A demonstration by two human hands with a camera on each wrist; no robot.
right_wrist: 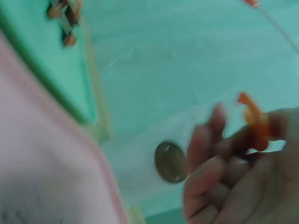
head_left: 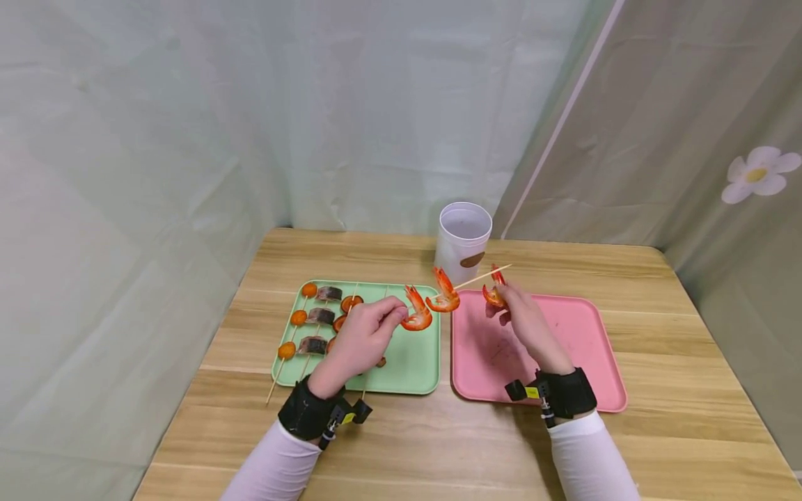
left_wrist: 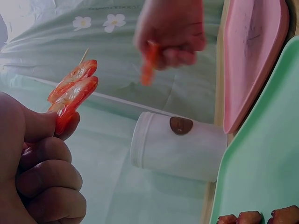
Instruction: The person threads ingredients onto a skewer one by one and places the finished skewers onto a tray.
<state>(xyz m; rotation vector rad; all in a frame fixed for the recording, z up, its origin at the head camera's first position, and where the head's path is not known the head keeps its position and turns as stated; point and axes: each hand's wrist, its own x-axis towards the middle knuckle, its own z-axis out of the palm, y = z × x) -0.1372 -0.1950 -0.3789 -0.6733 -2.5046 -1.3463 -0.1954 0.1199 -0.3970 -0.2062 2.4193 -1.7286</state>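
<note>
A thin wooden skewer (head_left: 482, 277) is held in the air by my left hand (head_left: 360, 337), above the right part of the green tray. Two orange-red shrimp are threaded on it: one (head_left: 416, 319) right at the fingertips, the other (head_left: 446, 298) farther along. Beyond them the bare end points up and right. My right hand (head_left: 531, 325) pinches a third shrimp (head_left: 493, 296) between thumb and fingers over the pink tray, apart from the skewer. In the right wrist view this shrimp (right_wrist: 257, 123) curves out of the grip, the hand slightly blurred.
The green tray (head_left: 410, 365) bears several loaded skewers, with orange balls (head_left: 299, 317), dark-skinned fish-like pieces (head_left: 321, 316) and brown round slices (head_left: 352, 303). The pink tray (head_left: 579, 348) lies to its right. Behind them stands a white cup (head_left: 452, 252); a pale curtain (head_left: 401, 118) hangs at the back.
</note>
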